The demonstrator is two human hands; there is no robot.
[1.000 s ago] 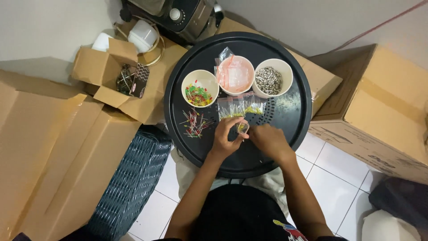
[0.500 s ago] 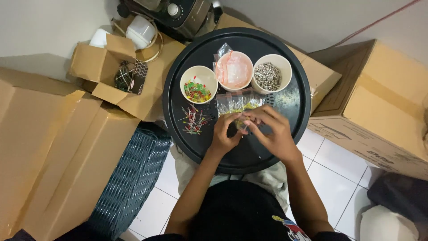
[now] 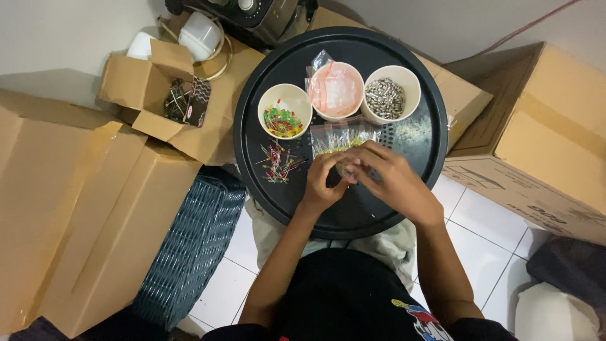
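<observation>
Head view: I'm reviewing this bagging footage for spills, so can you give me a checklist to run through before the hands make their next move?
1. Small clear bag held by both the left hand and the right hand: ok.
2. Bag mouth open or sealed: cannot tell, fingers cover it.
3. Three white cups upright on the black round tray, colourful parts cup, pink-lined cup, metal parts cup: ok.
4. Loose red and green parts lie on the tray, inside its rim: ok.
5. Filled bags lie flat beside the hands: ok.
6. Tray seated level on the lap: cannot tell.
</observation>
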